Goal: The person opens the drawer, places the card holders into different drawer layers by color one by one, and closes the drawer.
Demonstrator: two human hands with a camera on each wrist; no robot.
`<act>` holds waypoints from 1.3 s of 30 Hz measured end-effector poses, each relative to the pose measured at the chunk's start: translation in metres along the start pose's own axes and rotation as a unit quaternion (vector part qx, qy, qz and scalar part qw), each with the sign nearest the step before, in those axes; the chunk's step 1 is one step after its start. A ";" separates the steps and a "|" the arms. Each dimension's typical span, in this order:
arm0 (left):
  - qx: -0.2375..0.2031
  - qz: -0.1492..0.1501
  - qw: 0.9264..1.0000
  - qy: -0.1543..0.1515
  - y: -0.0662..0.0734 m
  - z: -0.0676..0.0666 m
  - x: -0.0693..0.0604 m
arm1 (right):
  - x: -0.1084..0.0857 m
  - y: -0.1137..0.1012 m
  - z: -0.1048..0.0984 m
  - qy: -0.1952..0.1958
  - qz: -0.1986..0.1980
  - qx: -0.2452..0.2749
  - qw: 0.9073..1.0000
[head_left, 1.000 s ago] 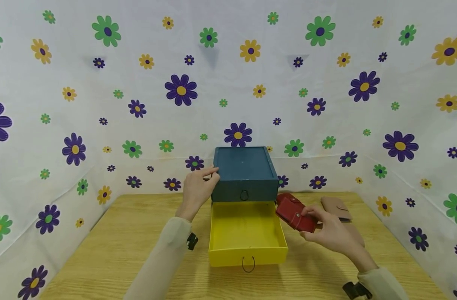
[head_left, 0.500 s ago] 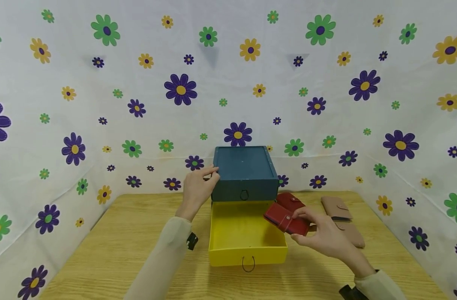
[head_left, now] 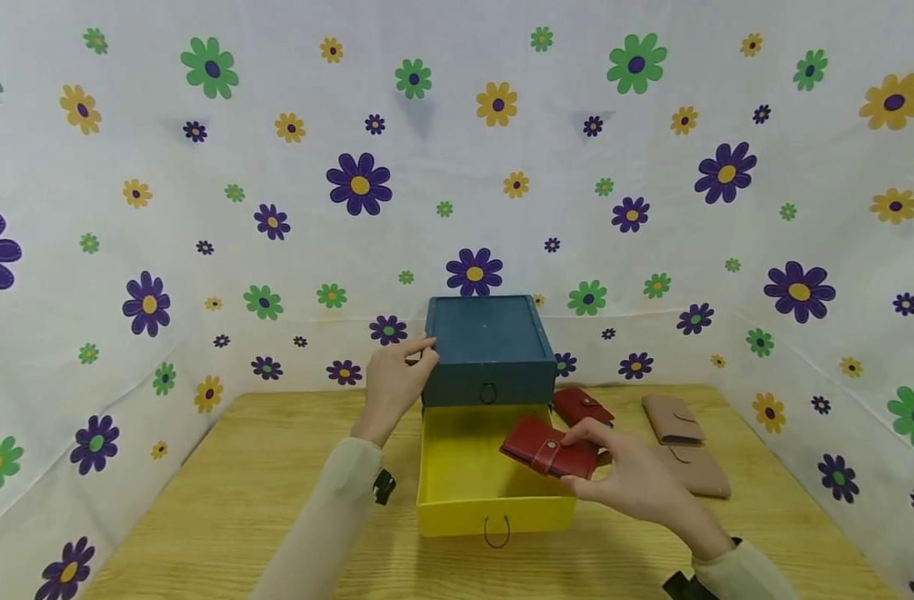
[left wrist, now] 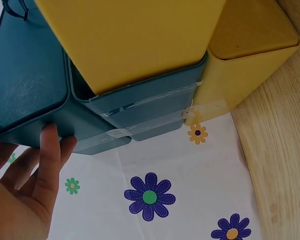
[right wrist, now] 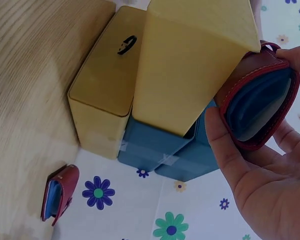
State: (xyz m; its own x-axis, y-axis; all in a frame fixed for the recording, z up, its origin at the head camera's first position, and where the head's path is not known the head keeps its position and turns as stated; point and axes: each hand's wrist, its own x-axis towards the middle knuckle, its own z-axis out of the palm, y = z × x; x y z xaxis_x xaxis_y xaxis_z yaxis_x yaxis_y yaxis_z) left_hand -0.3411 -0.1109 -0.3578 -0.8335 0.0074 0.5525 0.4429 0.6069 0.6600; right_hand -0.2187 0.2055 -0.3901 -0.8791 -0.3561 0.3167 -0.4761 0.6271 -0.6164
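Note:
My right hand (head_left: 636,479) pinches a red snap-strap wallet (head_left: 527,442) between thumb and fingers. It is held tilted over the right part of a pulled-out yellow drawer (head_left: 494,518), whose visible floor is bare. In the right wrist view the wallet (right wrist: 247,72) shows its dark blue inside, close to the drawer's side. My left hand (head_left: 395,379) touches the upper left edge of the blue top drawer unit (head_left: 486,329). In the left wrist view its fingers (left wrist: 50,160) lie extended against the blue side.
A second red wallet (head_left: 576,406) lies right of the drawer stack. Farther right are two beige wallets (head_left: 670,417), one partly behind my right hand. Below the pulled-out drawer sits another yellow drawer (right wrist: 107,65). Wooden tabletop (head_left: 277,500) surrounds the stack, with flowered cloth (head_left: 292,250) behind.
My right hand has carried the red wallet leftward, from beside the yellow drawer to over it. The second red wallet is now more exposed. My left hand stays put.

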 end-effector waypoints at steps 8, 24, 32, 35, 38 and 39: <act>-0.001 -0.005 1.000 -0.002 0.001 0.001 0.000 | 0.008 -0.009 0.008 -0.023 -0.022 0.010 0.999; 0.003 0.004 1.000 0.008 0.002 0.002 0.000 | 0.019 -0.035 0.018 -0.036 -0.038 -0.071 0.996; 0.000 0.001 1.000 0.005 0.003 -0.001 0.001 | 0.036 -0.047 0.033 -0.062 -0.033 -0.085 0.994; -0.002 -0.002 1.000 0.004 0.002 0.000 0.000 | 0.043 -0.052 0.039 -0.076 -0.019 -0.097 0.992; -0.001 0.001 1.000 0.006 0.001 0.000 0.000 | 0.050 -0.055 0.044 -0.084 -0.016 -0.109 0.990; 0.000 0.002 1.000 0.007 0.001 0.000 0.000 | 0.052 -0.056 0.046 -0.085 -0.015 -0.110 0.990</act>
State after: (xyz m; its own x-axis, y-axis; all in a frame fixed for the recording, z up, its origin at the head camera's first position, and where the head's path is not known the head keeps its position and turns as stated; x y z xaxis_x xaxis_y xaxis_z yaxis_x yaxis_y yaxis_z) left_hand -0.3404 -0.1103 -0.3573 -0.8267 -0.0005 0.5627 0.4471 0.6067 0.6573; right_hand -0.2365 0.1199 -0.3719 -0.8569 -0.4773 0.1948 -0.5119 0.7430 -0.4312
